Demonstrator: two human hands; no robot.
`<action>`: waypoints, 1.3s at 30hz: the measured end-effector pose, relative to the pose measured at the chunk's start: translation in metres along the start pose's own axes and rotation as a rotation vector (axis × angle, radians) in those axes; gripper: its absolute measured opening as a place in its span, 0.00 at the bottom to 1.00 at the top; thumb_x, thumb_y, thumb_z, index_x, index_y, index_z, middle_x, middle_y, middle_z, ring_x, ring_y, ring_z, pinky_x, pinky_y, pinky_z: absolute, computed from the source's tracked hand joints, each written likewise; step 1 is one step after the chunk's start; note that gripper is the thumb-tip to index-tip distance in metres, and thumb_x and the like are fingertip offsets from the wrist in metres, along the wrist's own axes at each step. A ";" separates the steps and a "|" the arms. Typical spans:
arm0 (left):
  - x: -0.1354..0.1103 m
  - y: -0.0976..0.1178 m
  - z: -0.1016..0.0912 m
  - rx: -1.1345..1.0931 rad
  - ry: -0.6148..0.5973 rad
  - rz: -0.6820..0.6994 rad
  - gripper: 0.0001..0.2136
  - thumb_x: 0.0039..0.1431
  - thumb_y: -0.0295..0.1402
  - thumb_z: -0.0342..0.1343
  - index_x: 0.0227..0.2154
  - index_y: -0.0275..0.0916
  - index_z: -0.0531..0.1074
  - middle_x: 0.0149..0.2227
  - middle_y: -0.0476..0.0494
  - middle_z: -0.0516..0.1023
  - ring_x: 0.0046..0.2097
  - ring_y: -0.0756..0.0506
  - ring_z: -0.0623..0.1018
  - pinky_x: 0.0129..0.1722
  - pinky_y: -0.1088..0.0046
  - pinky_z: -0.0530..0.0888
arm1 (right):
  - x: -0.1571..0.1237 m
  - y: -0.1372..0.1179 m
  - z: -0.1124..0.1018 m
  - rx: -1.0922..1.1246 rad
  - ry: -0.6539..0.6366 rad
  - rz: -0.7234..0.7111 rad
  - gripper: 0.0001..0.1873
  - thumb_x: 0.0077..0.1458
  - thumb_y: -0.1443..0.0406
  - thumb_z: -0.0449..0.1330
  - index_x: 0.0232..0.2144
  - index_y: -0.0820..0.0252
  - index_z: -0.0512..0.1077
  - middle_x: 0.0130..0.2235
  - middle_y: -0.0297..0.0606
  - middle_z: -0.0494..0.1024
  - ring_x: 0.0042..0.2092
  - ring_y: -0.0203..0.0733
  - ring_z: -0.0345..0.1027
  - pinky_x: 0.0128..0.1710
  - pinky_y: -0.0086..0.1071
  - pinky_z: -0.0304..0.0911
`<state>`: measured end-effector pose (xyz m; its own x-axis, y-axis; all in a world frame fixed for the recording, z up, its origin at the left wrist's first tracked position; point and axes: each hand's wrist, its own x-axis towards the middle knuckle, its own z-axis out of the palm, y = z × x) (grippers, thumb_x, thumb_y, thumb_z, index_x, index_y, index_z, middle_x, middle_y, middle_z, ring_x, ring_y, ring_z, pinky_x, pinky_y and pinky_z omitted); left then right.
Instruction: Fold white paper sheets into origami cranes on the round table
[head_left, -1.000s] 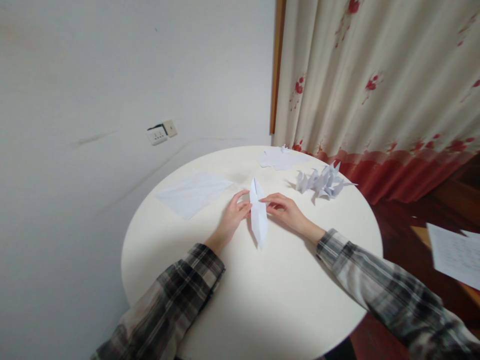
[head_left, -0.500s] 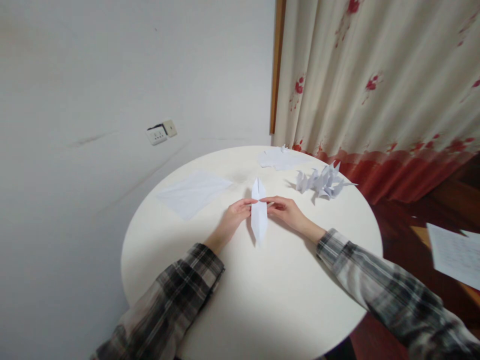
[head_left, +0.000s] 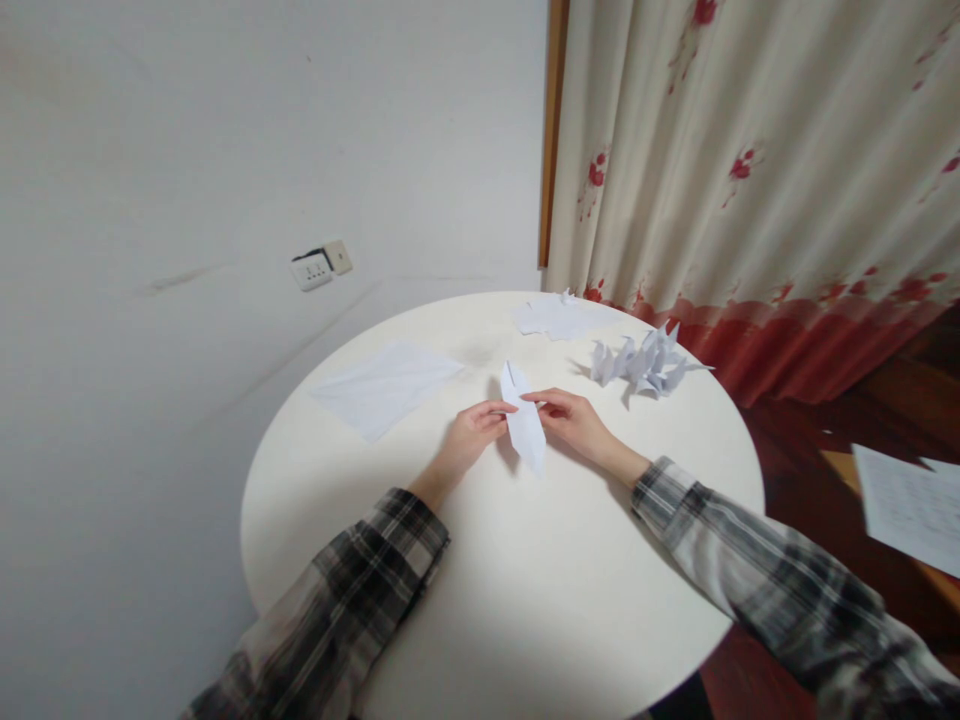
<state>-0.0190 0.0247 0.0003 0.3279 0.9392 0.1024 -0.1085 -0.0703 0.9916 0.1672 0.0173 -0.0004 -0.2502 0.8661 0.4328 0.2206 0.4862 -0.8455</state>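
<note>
A narrow folded piece of white paper (head_left: 528,440), pointed at its ends, is held just above the middle of the round table. My left hand (head_left: 472,436) pinches it at its left edge, fingertips resting on its upper face. From the right side, my right hand (head_left: 573,421) grips the same paper, with thumb and fingers closed around its edge. The paper lies at a slant, its far end tipped to the left. The undersides of the fingers are partly hidden.
On the white round table (head_left: 480,600), a flat paper sheet (head_left: 386,388) lies left. Several folded paper cranes (head_left: 649,362) cluster at the right. More paper sheets (head_left: 559,318) lie at the back. A wall with a socket (head_left: 311,271) stands left, a curtain (head_left: 735,180) right.
The folded paper has turned from nearly straight to a slant, its far end swinging left and its near end right. Both hands keep hold of it and have barely moved.
</note>
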 end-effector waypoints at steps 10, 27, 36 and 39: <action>0.001 -0.001 -0.001 0.095 0.112 0.023 0.09 0.39 0.32 0.60 0.27 0.36 0.74 0.31 0.45 0.78 0.34 0.47 0.76 0.40 0.71 0.70 | -0.001 -0.001 0.001 0.077 -0.009 0.031 0.11 0.45 0.64 0.60 0.34 0.62 0.72 0.32 0.37 0.74 0.30 0.33 0.66 0.33 0.28 0.62; 0.001 0.000 0.001 0.205 0.109 0.082 0.08 0.37 0.34 0.61 0.23 0.36 0.74 0.32 0.44 0.78 0.34 0.46 0.77 0.39 0.70 0.72 | 0.000 -0.005 -0.002 -0.070 -0.010 -0.045 0.03 0.47 0.68 0.59 0.27 0.61 0.73 0.36 0.38 0.74 0.34 0.35 0.67 0.34 0.28 0.61; -0.002 0.001 0.004 0.293 0.101 0.151 0.05 0.40 0.32 0.59 0.22 0.37 0.75 0.34 0.45 0.76 0.33 0.49 0.76 0.37 0.73 0.73 | -0.002 -0.006 0.000 -0.173 -0.031 -0.124 0.06 0.48 0.69 0.59 0.29 0.57 0.76 0.35 0.37 0.69 0.32 0.33 0.64 0.32 0.28 0.62; -0.003 0.002 0.004 0.356 0.091 0.182 0.04 0.41 0.30 0.58 0.23 0.37 0.76 0.34 0.45 0.76 0.32 0.49 0.76 0.35 0.74 0.73 | -0.003 -0.004 0.000 -0.204 -0.049 -0.153 0.06 0.48 0.70 0.58 0.30 0.57 0.75 0.35 0.36 0.67 0.31 0.32 0.63 0.32 0.28 0.61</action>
<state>-0.0162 0.0202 0.0022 0.2469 0.9255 0.2871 0.1795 -0.3349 0.9250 0.1675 0.0134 0.0016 -0.3393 0.7765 0.5310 0.3608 0.6288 -0.6888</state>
